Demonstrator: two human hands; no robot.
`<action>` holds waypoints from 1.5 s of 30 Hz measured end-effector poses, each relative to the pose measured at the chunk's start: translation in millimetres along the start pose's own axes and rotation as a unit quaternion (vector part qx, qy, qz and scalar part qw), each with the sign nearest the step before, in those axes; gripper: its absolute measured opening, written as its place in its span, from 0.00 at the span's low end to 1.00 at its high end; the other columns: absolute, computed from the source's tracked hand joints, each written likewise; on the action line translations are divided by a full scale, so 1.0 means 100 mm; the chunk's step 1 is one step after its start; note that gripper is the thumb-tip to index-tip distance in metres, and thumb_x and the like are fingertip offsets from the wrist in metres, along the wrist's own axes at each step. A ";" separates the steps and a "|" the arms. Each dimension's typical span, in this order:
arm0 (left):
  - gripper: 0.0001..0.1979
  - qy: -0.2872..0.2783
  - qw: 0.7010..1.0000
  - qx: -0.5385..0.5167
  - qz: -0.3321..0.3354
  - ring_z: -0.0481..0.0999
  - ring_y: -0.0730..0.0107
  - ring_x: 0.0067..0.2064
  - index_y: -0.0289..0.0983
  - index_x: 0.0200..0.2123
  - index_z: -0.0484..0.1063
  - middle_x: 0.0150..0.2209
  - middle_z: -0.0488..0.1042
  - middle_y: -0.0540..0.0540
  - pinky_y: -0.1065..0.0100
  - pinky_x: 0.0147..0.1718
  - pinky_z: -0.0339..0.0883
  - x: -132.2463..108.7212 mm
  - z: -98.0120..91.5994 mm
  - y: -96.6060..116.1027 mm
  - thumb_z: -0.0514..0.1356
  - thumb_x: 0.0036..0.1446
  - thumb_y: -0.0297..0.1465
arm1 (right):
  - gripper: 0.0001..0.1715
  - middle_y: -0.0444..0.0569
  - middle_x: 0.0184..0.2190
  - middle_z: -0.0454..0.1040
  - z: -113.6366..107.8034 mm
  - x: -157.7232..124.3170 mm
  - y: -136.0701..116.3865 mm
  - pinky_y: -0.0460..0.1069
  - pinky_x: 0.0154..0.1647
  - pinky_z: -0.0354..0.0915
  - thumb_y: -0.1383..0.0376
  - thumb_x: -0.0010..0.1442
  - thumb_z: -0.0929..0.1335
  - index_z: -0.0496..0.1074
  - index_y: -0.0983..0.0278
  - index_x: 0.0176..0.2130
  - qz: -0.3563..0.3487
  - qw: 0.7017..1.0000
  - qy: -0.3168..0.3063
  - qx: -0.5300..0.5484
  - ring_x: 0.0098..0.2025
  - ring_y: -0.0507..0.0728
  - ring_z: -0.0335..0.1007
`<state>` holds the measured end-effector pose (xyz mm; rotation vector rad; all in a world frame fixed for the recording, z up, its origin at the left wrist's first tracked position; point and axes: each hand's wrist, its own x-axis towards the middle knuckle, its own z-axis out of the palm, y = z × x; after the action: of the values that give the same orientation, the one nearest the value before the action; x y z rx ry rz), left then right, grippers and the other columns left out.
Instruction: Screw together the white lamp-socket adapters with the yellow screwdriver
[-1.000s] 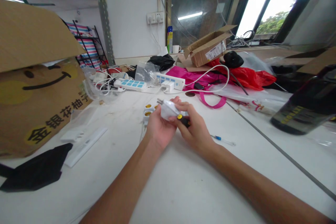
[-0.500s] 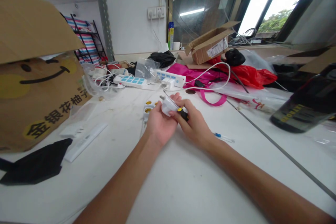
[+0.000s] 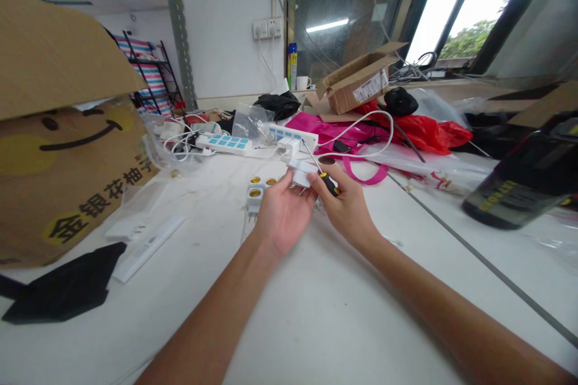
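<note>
Over the middle of a white bench [image 3: 316,319], both hands are raised close together. The left hand [image 3: 285,214] is turned palm up, its fingers curled around a white plug [image 3: 301,173] with metal prongs showing at its underside. The right hand [image 3: 347,207] pinches a screwdriver [image 3: 328,183] with a yellow-and-black handle, its thin steel shaft angled up past the plug, just beside it; whether the two touch is hard to tell.

Just beyond the left hand stands a white lamp-socket adapter [image 3: 254,200] with brass-lined openings. Farther along the bench lie a power strip [image 3: 224,143] with blue switches and a second power strip [image 3: 298,138] with a white charger [image 3: 288,147] plugged into it, while a white cable [image 3: 356,138] loops over a pink bag [image 3: 325,131].

To the left sit a printed cardboard box [image 3: 58,174] with a smiley face, a black cloth [image 3: 63,286] and a white plastic strip [image 3: 149,249] — to the right, a blurred dark bottle [image 3: 519,183] and a red bag [image 3: 433,135].
</note>
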<state>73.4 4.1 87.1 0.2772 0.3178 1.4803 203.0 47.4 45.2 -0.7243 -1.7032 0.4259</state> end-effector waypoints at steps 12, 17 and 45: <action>0.23 -0.018 0.999 -0.028 -0.018 0.83 0.67 0.40 0.32 0.61 0.79 0.51 0.84 0.33 0.73 0.31 0.76 -0.04 -0.04 0.13 0.46 0.80 0.26 | 0.17 0.61 0.66 0.77 -0.10 0.00 -0.01 0.63 0.65 0.77 0.64 0.78 0.70 0.79 0.55 0.63 -0.161 0.984 -0.055 -0.052 0.66 0.67 0.79; 0.25 -0.030 0.999 -0.013 -0.023 0.86 0.64 0.45 0.32 0.65 0.77 0.55 0.84 0.32 0.73 0.32 0.78 -0.06 -0.06 0.14 0.45 0.80 0.29 | 0.18 0.56 0.61 0.83 -0.08 -0.03 -0.07 0.60 0.63 0.79 0.64 0.76 0.73 0.77 0.52 0.63 -0.177 0.980 -0.084 -0.048 0.63 0.66 0.82; 0.27 -0.049 0.998 0.026 -0.023 0.87 0.59 0.55 0.26 0.70 0.72 0.59 0.84 0.29 0.69 0.46 0.81 -0.03 -0.10 0.13 0.46 0.82 0.35 | 0.15 0.47 0.42 0.80 0.04 -0.09 -0.18 0.51 0.41 0.72 0.51 0.72 0.75 0.71 0.56 0.48 0.009 0.996 -0.017 0.082 0.39 0.58 0.78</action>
<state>57.3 2.1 82.3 0.3811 0.2816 1.4092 196.4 28.0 49.2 -0.6162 -1.6721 0.5862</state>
